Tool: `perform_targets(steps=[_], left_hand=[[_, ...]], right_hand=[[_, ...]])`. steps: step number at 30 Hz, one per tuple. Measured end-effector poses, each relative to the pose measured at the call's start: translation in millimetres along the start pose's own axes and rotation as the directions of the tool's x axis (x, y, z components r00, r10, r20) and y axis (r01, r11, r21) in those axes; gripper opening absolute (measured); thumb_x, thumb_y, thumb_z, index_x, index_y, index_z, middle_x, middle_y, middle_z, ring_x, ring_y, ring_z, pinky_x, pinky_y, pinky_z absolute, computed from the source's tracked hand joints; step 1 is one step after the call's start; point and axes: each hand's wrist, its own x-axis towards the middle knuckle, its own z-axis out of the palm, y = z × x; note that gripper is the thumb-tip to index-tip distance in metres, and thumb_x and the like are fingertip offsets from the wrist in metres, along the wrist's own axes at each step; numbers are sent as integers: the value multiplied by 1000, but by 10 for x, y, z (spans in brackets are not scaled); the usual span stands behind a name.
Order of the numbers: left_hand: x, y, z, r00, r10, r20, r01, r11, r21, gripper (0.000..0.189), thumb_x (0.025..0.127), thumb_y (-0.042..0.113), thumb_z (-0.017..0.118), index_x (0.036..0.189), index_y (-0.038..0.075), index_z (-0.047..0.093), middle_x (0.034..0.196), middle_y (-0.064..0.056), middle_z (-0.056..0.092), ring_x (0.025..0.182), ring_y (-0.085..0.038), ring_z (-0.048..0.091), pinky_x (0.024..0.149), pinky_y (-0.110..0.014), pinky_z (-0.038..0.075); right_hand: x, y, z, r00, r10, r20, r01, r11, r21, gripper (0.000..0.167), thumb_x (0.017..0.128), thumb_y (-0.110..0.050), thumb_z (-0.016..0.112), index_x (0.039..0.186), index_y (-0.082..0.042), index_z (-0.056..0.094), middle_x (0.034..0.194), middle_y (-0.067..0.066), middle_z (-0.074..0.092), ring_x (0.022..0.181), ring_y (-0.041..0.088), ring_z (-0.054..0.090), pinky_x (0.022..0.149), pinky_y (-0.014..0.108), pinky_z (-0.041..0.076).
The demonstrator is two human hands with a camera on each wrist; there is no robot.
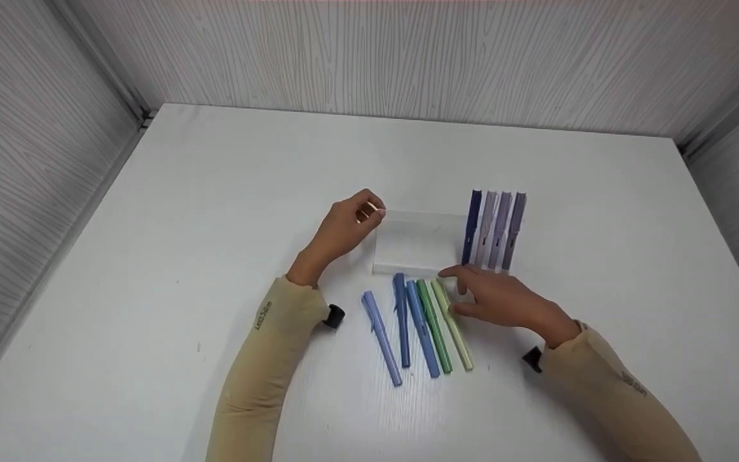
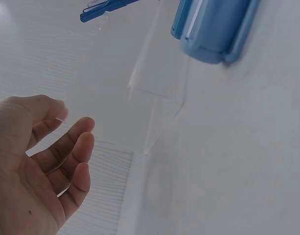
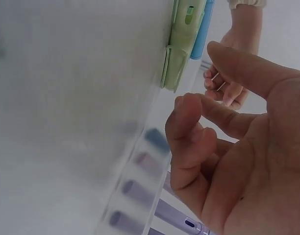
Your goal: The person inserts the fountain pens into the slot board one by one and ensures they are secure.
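Observation:
A clear pen stand (image 1: 417, 244) stands at mid-table, with several pens upright in its right side: a dark navy pen (image 1: 472, 224) and purple-toned pens (image 1: 501, 228). My left hand (image 1: 347, 224) is at the stand's upper left corner, fingers loosely bent; in the left wrist view thumb and fingertips are apart. My right hand (image 1: 501, 296) hovers over the light green pen (image 1: 453, 327), with thumb and fingers apart and nothing between them in the right wrist view. Beside that pen lie a green pen (image 1: 435, 327), blue pens (image 1: 422, 330) and a periwinkle pen (image 1: 382, 340).
The white table (image 1: 247, 167) extends around the stand. Wood-grain panels (image 1: 408, 58) rise behind it and at both sides. A black wrist camera (image 1: 333, 316) sits at my left sleeve, another camera (image 1: 533, 359) at my right sleeve.

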Motion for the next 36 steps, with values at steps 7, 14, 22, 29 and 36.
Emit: perform_targets(steps=[7,14,22,29,36], left_hand=[[4,7,-2,1000,5,1,-5,1000,1,17,99,22,55,108,9,61,95,-9,68,82,-18,58,74,-28,46],[1,6,-3,1000,-4,5,4,1000,-5,18,99,24,55,109,9,61,95,-9,68,83,-18,59,76,-29,47],[-14,11,-19,1000,16,10,-16,1000,-24,19,99,24,55,108,8,61,95,-12,69,81,-20,60,72,-28,45],[0,6,-16,1000,26,2,-26,999,-40,18,99,23,55,108,8,61,93,-14,70,79,-19,60,70,-27,44],[-4,17,-10,1000,10,12,-9,999,-35,18,99,23,55,108,8,61,93,-13,70,78,-19,61,69,-26,44]], right_hand=[[36,-27,36,999,30,35,-31,999,22,57,91,-27,65,141,-14,43,91,1,60,74,12,52,65,29,44],[59,-51,66,995,69,79,-71,997,26,66,89,-32,69,144,-13,40,86,-1,59,71,12,51,62,28,42],[52,-79,75,995,26,98,-26,1000,-4,67,87,-32,71,143,-12,39,77,-5,57,65,8,47,58,26,39],[52,-93,58,995,8,99,-3,999,-52,62,90,-26,68,143,-15,38,70,-4,51,60,9,42,52,26,33],[70,-128,69,992,34,122,-26,998,-65,61,89,-24,68,142,-20,38,67,-4,48,57,10,40,51,27,30]])
